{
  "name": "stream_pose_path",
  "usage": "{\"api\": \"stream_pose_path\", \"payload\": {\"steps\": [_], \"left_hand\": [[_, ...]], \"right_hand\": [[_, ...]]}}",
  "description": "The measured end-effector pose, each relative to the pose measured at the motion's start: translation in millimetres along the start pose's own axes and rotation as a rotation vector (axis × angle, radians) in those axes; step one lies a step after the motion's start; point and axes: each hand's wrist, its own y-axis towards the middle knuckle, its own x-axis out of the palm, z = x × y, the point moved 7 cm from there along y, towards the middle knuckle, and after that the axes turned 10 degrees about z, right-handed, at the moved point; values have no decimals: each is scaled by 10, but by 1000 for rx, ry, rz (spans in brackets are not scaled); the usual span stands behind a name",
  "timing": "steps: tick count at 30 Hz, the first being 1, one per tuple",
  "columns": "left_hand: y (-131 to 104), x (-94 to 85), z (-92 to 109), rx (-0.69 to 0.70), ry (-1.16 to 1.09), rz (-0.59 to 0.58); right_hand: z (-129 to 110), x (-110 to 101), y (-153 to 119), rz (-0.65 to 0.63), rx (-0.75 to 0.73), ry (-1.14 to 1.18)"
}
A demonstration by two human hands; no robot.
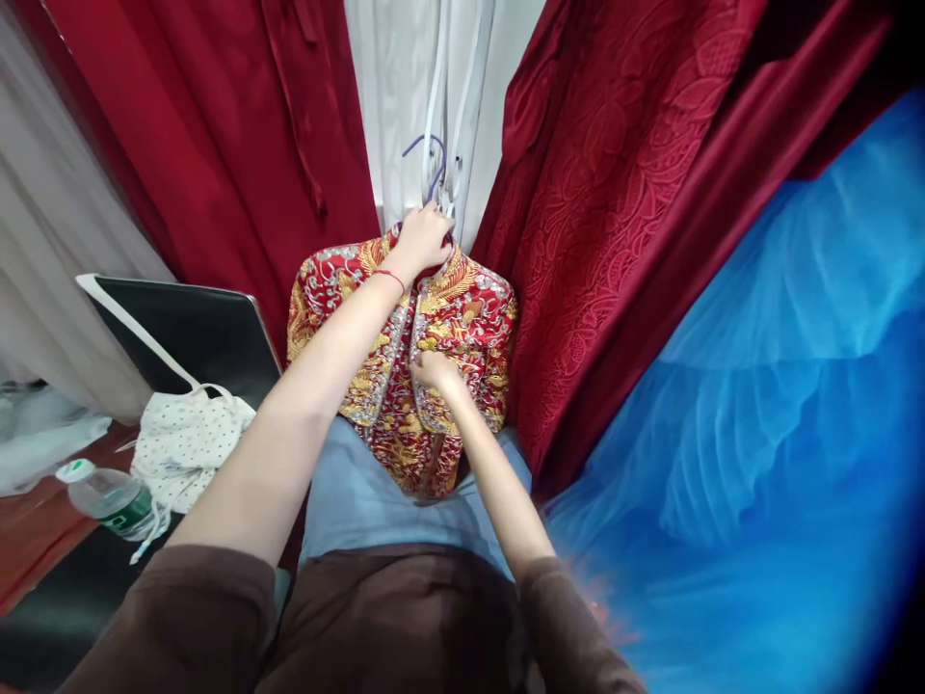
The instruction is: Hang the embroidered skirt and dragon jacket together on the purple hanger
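Note:
A red jacket (469,313) with gold and silver embroidery hangs upright in front of my legs, its front edges a little apart. Above its collar rises the purple hook of a hanger (437,159). My left hand (426,236), with a red string at the wrist, is closed round the hanger's neck at the collar. Lower down, my right hand (434,370) pinches the jacket's front edge on the right side. The fingertips of both hands are partly hidden.
Dark red garments (607,193) hang on both sides, with white straps (469,106) between them. Blue tulle (766,463) fills the right. At the left are a black chair (188,333), a dotted white bag (180,443) and a plastic bottle (108,496).

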Motion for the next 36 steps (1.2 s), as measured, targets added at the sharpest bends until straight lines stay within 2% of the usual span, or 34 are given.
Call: {"api": "stream_pose_path", "payload": {"steps": [2,4,6,8,11,15,18,21,24,27,30,33,36], "left_hand": [[-13,-14,-46,44,-95,55],[-28,-23,-116,94,-167,83],[-44,-29,-191,139,-207,54],[-50,-43,-260,169,-239,-8],[-36,-82,-326,188,-300,-81],[-28,-101,-340,206,-356,-110],[-46,-88,-330,202,-363,-120],[-79,-82,-291,191,-355,-120],[-112,-72,-237,145,-322,-69],[-125,-33,-175,62,-273,24],[-114,9,-83,-15,-250,105],[-140,1,8,-50,-242,137],[-281,-107,-79,-95,-238,221]], "right_hand": [[366,-198,-194,53,53,-38],[681,-428,-426,203,125,-56],[926,-600,-668,392,210,-45],[1087,-682,-868,586,266,-4],[1141,-668,-983,789,196,49],[1048,-610,-953,816,33,2],[1101,-716,-1031,840,-9,40],[1338,-916,-1159,914,62,128],[1553,-1033,-1198,894,204,82],[1486,-1104,-1161,899,208,-6],[1157,-1165,-985,949,48,-68],[856,-1194,-604,930,-50,-150],[763,-1269,-183,943,6,-148]]}}
